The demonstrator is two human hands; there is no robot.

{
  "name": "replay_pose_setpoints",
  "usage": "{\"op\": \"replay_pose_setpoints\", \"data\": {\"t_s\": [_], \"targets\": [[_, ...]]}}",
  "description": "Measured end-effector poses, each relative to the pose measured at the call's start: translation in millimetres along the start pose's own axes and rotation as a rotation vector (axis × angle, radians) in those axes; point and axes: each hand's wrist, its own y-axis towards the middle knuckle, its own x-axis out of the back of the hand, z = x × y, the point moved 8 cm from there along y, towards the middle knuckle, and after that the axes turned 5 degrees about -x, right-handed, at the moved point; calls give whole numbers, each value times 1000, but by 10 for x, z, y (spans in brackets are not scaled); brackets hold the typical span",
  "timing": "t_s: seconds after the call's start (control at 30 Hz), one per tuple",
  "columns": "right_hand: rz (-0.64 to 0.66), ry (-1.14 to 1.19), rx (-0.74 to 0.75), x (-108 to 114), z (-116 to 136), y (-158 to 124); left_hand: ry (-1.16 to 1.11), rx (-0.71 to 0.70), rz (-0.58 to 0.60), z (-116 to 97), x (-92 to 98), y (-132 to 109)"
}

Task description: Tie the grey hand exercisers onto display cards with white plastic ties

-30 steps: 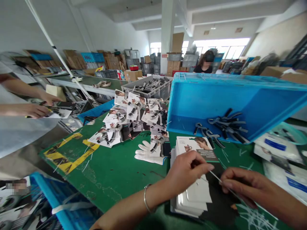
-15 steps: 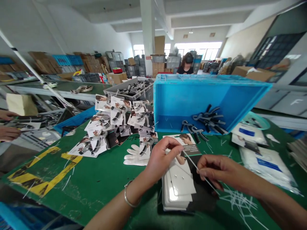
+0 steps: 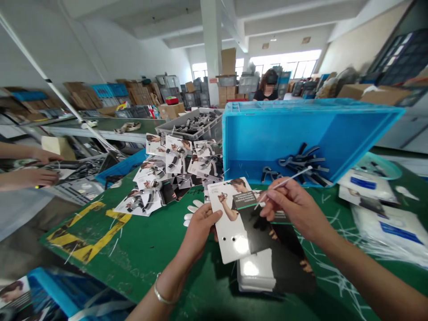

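My left hand (image 3: 199, 226) pinches the left edge of a glossy printed backing card (image 3: 230, 225), which is tilted above the table. Two small holes show low on its white part. Between my right hand's (image 3: 292, 203) thumb and fingers is a thin white cable tie (image 3: 290, 179), its small head pointing up and right, its lower end over the card. Below lies a stack of similar cards (image 3: 259, 269), partly covered by the lifted one. Loose white cable ties (image 3: 339, 267) are scattered to the right. Several black-and-grey hand grips (image 3: 302, 159) lie in the tipped blue crate.
The blue crate (image 3: 264, 117) lies on its side, opening towards me. Carded hand grips (image 3: 177, 156) are heaped left of it, a white glove (image 3: 191, 208) nearby. Plastic bags (image 3: 391, 227) lie right. Another person's hands (image 3: 43, 167) work at far left; one more person (image 3: 266, 87) is behind.
My left hand has let go of the cable tie, moved left and lifted the top card from the stack. My right hand has raised the tie and turned it. The view has shifted left.
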Motion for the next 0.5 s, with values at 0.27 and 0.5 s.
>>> {"op": "replay_pose_setpoints", "data": {"t_s": [0.27, 0.5], "targets": [[173, -400, 20, -580, -250, 187, -204, 91, -12, 172, 187, -194], [236, -573, 69, -608, -366, 132, -400, 82, -138, 594, 184, -234]]}}
